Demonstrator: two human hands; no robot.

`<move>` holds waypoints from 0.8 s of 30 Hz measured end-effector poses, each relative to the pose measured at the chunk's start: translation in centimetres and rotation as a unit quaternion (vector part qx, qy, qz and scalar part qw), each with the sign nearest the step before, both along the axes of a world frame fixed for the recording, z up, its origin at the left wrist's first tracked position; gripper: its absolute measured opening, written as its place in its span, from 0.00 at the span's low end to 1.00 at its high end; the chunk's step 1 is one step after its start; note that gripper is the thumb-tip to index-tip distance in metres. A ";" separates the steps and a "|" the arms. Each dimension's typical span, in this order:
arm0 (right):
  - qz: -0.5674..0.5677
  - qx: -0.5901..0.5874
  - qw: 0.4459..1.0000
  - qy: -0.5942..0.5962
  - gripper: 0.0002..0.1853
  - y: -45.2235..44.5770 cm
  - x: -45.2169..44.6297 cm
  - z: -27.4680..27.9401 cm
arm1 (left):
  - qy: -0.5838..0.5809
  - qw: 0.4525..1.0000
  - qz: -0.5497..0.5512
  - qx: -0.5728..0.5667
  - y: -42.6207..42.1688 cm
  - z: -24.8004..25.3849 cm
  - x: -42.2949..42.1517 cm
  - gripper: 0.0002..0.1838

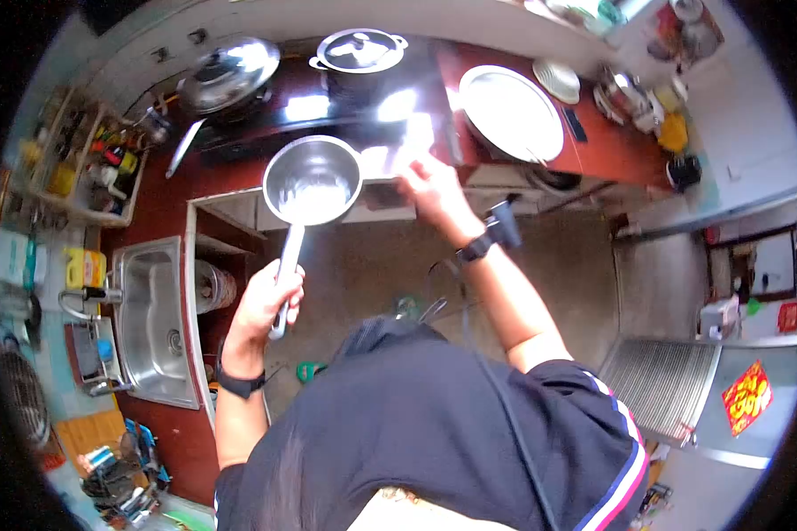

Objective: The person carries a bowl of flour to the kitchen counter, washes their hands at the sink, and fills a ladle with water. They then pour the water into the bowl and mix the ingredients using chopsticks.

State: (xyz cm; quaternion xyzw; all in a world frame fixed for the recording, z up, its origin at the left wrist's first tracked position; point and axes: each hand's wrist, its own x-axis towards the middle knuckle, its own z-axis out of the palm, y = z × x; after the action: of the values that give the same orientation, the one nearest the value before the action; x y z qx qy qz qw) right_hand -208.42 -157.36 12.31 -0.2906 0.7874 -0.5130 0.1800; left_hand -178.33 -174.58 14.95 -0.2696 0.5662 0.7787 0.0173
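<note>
My left hand (270,301) is closed around the handle of a metal saucepan (279,190), holding it out in front of the stove. The pan's shiny inside faces me, and glare on its bottom hides whether anything lies in it. To the right, my right hand (434,195) is raised near the front edge of the black stovetop (314,133). Its fingers are blurred and washed out by bright light, so I cannot make out whether they hold anything. A lidded pot (360,53) and a lidded wok (230,75) stand on the stove behind the saucepan.
On the right counter lies a large white round tray (511,111), with a white bowl (556,80) behind it. At left are a steel sink (155,327) and a rack of seasoning bottles (97,159). A refrigerator with a red decoration (746,398) stands at lower right.
</note>
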 end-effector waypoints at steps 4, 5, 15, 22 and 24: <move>-0.172 0.006 0.985 0.024 0.17 13.6 -10.7 0.9 | 0.032 0.998 -0.053 0.020 2.7 -1.0 -11.7 0.12; -0.212 0.021 0.976 0.041 0.17 15.3 -11.0 1.1 | 0.032 0.997 -0.058 0.027 2.2 -0.5 -12.8 0.11; -0.263 0.082 0.959 0.069 0.36 22.0 -21.8 -9.8 | 0.022 0.986 -0.125 -0.110 4.9 2.4 -33.3 0.11; -0.280 0.043 0.959 0.019 0.16 19.3 -30.5 -11.3 | 0.036 0.971 -0.177 -0.157 3.3 1.6 -44.3 0.11; -0.290 0.025 0.957 -0.001 0.14 17.8 -33.0 -10.0 | 0.031 0.967 -0.178 -0.178 3.2 1.6 -47.1 0.10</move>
State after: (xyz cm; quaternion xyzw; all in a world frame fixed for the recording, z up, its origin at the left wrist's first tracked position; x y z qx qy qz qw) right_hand -241.43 -139.52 2.28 -0.0448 0.8502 -0.5236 0.0313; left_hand -225.45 -171.40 16.56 -0.1391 0.7347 0.6579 0.0897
